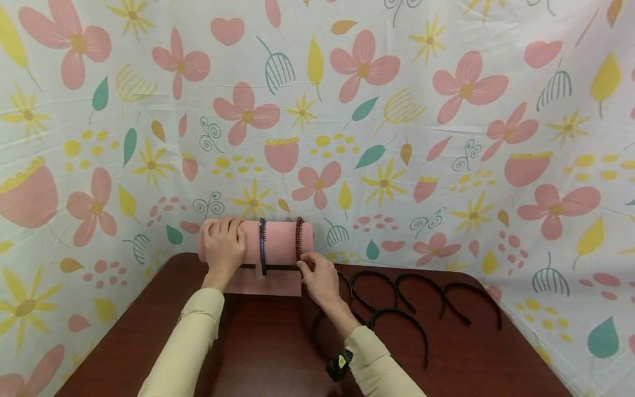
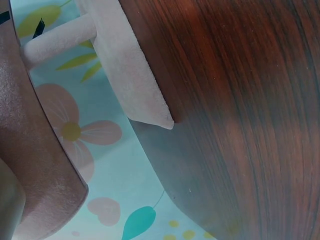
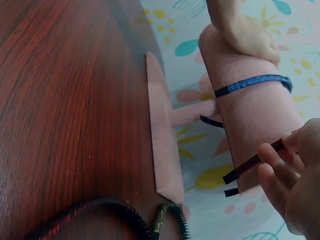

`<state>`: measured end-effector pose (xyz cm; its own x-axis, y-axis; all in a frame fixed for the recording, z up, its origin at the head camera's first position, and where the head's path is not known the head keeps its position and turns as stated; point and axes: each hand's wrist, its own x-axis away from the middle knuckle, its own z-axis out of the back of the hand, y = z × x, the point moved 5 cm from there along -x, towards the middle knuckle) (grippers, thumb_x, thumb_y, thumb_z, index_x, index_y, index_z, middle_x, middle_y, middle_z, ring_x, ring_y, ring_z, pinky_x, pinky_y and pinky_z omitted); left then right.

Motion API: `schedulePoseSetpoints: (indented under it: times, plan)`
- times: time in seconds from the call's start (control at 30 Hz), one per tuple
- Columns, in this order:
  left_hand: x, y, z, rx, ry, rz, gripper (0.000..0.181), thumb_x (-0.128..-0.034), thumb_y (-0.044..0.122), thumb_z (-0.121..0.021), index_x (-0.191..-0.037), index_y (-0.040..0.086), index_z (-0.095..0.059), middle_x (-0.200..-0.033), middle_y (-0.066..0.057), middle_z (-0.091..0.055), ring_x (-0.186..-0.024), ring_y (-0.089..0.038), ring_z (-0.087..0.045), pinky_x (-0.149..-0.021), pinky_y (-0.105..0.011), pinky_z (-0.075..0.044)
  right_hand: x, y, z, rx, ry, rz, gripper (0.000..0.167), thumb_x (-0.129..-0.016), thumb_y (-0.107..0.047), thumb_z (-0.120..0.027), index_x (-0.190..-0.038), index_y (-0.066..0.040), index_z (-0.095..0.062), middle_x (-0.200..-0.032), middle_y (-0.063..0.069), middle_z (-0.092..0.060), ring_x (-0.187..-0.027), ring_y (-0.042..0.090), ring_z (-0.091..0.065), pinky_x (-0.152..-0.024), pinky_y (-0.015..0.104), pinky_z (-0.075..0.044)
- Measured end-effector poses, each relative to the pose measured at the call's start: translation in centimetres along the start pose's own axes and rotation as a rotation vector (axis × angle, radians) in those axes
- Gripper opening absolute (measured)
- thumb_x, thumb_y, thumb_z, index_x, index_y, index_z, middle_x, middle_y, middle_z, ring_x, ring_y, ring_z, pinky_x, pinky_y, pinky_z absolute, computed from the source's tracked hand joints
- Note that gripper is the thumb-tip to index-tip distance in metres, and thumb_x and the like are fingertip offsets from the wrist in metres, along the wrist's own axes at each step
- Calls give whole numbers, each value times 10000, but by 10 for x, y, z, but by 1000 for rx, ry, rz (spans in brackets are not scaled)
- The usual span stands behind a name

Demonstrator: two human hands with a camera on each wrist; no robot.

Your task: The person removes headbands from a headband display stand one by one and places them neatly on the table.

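Observation:
A pink plush headband stand has a horizontal roll (image 1: 284, 242) on a post above a flat base (image 1: 263, 282). My left hand (image 1: 224, 242) grips the roll's left end, fingers bent over its top. A glittery blue headband (image 3: 255, 83) with comb teeth sits round the middle of the roll. Near the right end is a dark red headband (image 1: 299, 238), also round the roll. My right hand (image 1: 319, 278) pinches this red headband between thumb and fingers near its lower end. In the left wrist view, the left hand is barely seen, but the roll (image 2: 45, 185) and post (image 2: 60, 42) show.
Several dark headbands (image 1: 421, 277) lie on the brown table (image 1: 258, 342) right of the stand, some under the right forearm. A green-glitter headband (image 3: 160, 220) lies close to the base. A flower-patterned cloth (image 1: 317, 110) hangs behind the table.

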<state>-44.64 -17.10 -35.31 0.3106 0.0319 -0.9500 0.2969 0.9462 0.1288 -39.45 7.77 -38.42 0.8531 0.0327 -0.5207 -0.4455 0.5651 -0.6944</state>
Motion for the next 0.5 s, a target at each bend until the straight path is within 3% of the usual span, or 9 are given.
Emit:
schedulePoseSetpoints:
  times: [0.5]
  plan:
    - [0, 1, 1, -3, 18, -16, 337, -986, 246, -432, -1013, 76, -722, -1012, -126, -679, -968, -331, -612, -1023, -532, -363, 2, 13, 29, 39, 32, 3, 181, -948, -225, -668, -1095, -123, -690, -1045, 78, -729, -604, 144, -690, -570, 240, -537]
